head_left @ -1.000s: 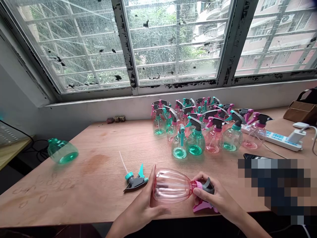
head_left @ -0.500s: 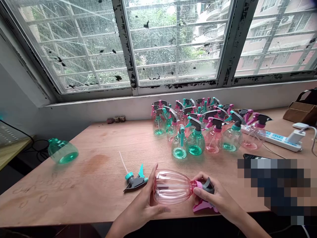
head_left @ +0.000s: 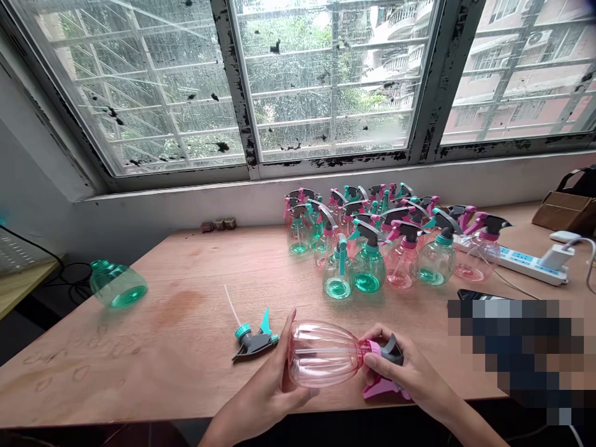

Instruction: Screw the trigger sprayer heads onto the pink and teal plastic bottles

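A clear pink spray bottle (head_left: 326,354) lies sideways between my hands, just over the table's front edge. My left hand (head_left: 274,372) is wrapped round its base. At the neck, my right hand (head_left: 400,366) grips the pink collar of the black and pink spray head (head_left: 388,351), thumb on the near side. The pink trigger points down toward me. To the left of my left hand, a loose grey and teal spray head (head_left: 254,341) rests on the wood, its thin tube pointing up and away. Farther left, a green bottle (head_left: 120,287) without a head lies on its side.
Several pink and green spray bottles (head_left: 367,270) with heads stand grouped at the back. A power strip (head_left: 531,264) with a white plug lies right of them. A brown bag (head_left: 565,208) sits at the far right, and small blocks (head_left: 218,225) lie along the wall.
Almost nothing differs. Both hands keep their grip, and the pink bottle's body has shifted very slightly toward me.
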Action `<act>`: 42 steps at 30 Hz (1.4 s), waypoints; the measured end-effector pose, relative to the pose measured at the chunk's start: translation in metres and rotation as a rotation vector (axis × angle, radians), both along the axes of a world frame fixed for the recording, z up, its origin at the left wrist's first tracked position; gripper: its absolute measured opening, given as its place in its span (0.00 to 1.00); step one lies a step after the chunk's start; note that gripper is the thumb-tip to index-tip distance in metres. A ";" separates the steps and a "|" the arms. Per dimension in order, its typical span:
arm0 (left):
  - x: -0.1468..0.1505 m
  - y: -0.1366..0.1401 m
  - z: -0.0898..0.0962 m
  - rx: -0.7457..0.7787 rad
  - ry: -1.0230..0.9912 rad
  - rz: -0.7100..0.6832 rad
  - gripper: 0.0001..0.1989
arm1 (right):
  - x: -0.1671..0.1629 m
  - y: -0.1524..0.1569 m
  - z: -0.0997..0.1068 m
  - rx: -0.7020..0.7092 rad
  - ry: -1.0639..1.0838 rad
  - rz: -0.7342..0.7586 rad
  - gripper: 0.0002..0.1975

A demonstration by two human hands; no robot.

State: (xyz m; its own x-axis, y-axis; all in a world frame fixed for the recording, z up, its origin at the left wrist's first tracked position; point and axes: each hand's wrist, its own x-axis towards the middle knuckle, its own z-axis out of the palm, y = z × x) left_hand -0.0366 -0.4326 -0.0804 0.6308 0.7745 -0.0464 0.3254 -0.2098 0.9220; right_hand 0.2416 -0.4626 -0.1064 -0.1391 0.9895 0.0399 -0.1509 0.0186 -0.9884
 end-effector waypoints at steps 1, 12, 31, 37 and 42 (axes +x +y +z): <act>-0.001 0.000 -0.001 -0.004 0.012 0.007 0.55 | 0.000 0.000 0.000 -0.002 -0.001 -0.004 0.14; 0.002 0.000 0.003 0.000 0.007 -0.001 0.53 | 0.001 0.000 0.000 -0.009 -0.006 0.007 0.14; 0.002 0.000 0.000 -0.026 -0.049 -0.001 0.54 | 0.001 0.000 -0.001 -0.004 -0.030 -0.006 0.16; -0.002 0.002 -0.003 -0.102 -0.049 -0.003 0.52 | 0.001 0.000 -0.001 -0.007 -0.024 0.003 0.15; 0.000 0.000 0.000 -0.082 0.007 0.014 0.52 | 0.000 0.000 0.002 -0.010 -0.018 -0.012 0.16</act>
